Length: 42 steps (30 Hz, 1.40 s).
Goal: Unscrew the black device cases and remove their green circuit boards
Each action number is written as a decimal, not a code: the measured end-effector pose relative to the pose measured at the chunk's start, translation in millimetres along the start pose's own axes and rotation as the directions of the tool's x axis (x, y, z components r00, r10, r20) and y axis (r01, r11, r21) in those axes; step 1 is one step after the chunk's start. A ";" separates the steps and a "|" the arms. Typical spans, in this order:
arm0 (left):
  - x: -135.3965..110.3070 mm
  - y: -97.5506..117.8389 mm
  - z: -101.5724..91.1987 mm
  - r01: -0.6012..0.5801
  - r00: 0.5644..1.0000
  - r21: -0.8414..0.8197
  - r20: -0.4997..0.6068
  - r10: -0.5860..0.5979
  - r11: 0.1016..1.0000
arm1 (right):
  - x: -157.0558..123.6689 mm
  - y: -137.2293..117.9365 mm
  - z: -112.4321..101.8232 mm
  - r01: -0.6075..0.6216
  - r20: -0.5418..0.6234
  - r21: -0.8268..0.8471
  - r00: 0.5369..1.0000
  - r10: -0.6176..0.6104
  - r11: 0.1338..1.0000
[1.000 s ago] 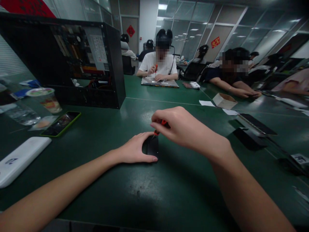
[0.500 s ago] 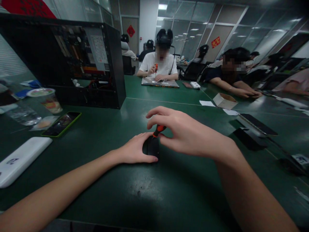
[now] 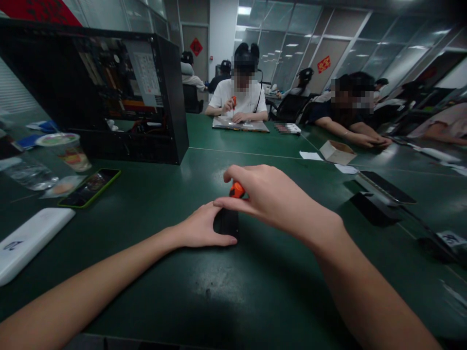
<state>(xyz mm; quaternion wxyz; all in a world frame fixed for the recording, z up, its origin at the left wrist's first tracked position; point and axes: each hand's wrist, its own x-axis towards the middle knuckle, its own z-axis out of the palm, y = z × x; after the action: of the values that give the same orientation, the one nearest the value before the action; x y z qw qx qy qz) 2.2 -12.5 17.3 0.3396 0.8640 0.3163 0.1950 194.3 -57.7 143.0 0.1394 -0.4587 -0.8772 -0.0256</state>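
Pinch on! Right hand point(image 3: 272, 192) had orange-and-black screwdriver point(image 3: 237, 190) between thumb and bent fingers, right above black device point(image 3: 231, 226): orange end up, long axis near upright, tip hidden. Left hand point(image 3: 199, 227) clasped device on green table point(image 3: 171, 301), thumb at near edge, fingers partly masked at far side; device's long axis unclear, far end covered.

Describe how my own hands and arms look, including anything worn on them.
Your left hand and right hand are bare: no gloves, no rings visible. The left forearm and right forearm show no sleeves, watches, bracelets, cables or markings.
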 end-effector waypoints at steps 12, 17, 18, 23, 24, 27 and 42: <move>1.0 -3.9 2.4 0.018 1.000 0.046 -0.021 -0.017 0.999 | -6.1 4.3 -11.1 0.035 0.092 0.060 0.995 -0.040 0.998; 0.9 -2.4 1.6 0.022 1.000 0.058 -0.022 -0.021 0.998 | -2.5 4.5 -5.5 0.123 0.017 0.152 0.992 -0.127 0.981; 1.0 -2.1 1.5 0.020 0.999 0.060 -0.026 -0.019 0.998 | -2.9 4.5 -5.1 0.144 0.015 0.167 0.989 -0.149 0.975; 1.0 -1.5 1.9 0.018 1.000 0.052 -0.015 -0.017 0.998 | -3.2 2.2 -5.1 0.096 0.042 0.127 0.994 -0.102 0.987; 0.9 -1.5 2.0 0.023 1.000 0.050 -0.017 -0.022 0.998 | -2.6 1.6 -5.1 0.068 0.037 0.096 0.997 -0.072 0.993; 0.4 -0.7 1.5 0.033 0.999 0.039 -0.027 -0.031 0.999 | -1.5 0.5 -6.1 0.081 0.038 0.103 0.996 -0.085 0.991; -1.1 -1.5 2.0 0.011 1.000 0.024 -0.022 -0.010 1.000 | -3.5 -1.3 -8.8 0.183 0.004 0.158 0.982 -0.186 0.970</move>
<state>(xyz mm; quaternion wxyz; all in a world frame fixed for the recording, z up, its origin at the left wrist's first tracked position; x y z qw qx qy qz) 1.9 -13.3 14.7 0.3268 0.8642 0.3269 0.1989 197.1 -62.7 150.6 0.1641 -0.3628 -0.9166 0.0351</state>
